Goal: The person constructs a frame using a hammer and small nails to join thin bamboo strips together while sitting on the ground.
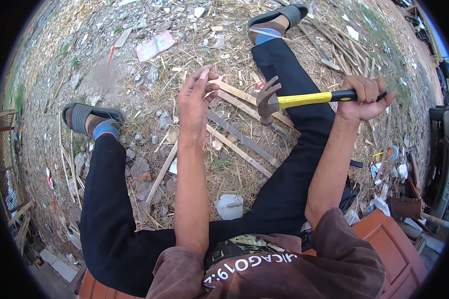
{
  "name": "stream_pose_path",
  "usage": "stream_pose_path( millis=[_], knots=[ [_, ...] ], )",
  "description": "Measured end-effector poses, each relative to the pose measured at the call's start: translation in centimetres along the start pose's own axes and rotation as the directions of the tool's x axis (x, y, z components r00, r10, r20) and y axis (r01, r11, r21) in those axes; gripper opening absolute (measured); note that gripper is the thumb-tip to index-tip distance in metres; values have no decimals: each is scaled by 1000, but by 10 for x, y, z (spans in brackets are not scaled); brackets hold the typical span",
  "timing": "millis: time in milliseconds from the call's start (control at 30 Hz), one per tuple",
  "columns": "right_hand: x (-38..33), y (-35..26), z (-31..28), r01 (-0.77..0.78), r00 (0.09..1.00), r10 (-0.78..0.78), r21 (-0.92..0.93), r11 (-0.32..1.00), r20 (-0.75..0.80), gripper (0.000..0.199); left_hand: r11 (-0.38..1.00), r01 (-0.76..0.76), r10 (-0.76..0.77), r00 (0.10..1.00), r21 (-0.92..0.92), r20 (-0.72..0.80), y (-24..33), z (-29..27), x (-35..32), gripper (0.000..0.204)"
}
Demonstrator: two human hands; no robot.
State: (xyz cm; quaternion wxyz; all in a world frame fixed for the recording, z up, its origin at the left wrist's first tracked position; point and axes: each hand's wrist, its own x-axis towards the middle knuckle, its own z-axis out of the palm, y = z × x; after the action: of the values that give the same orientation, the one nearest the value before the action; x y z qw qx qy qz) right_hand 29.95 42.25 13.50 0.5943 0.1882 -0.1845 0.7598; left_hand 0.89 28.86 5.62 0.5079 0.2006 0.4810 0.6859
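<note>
My right hand [361, 97] is wrapped round the black grip of a claw hammer [304, 99] with a yellow shaft. The hammer lies level in the air over my right thigh, its metal head pointing left toward my other hand. My left hand [194, 94] is raised in the middle, fingers bent and thumb drawn in against them. Whether something small is pinched there I cannot make out. Just right of this hand, several thin wooden strips [242, 149] lie on the ground between my legs, one of them greyer than the others.
Dry grass, stones and wood scraps cover the ground. A heap of sticks [341, 45] lies beyond my right foot, and a pink wrapper [154, 46] at the far left of centre. A white chunk [230, 207] is near my lap. I sit on a reddish-brown panelled board [391, 244].
</note>
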Motion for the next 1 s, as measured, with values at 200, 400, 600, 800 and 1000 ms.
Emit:
stream_pose_path(
  millis=[200, 400, 600, 800, 1000],
  knots=[
    [-4, 0, 1, -20, 999, 18, 100, 995, 27, 45, 996, -55, 36, 967, -69, -251, 10, -42, 11, 26],
    [-8, 2, -1, -50, 998, 43, 121, 991, 55, 45, 998, 57, -62, 928, -24, -367, -11, -64, 16, 24],
    [-10, 2, -2, -83, 995, 74, 133, 988, 72, 46, 988, 126, -87, 925, 84, -371, -32, -68, 21, 22],
    [-9, 3, -1, -110, 993, 108, 40, 993, 53, 48, 429, -45, 236, 970, 902, -63, -72, -76, 29, 33],
    [-17, -1, -4, -147, 988, 150, -78, 986, 35, 48, 57, -8, 161, 987, 998, -1, -86, -37, 20, 83]
  ],
)
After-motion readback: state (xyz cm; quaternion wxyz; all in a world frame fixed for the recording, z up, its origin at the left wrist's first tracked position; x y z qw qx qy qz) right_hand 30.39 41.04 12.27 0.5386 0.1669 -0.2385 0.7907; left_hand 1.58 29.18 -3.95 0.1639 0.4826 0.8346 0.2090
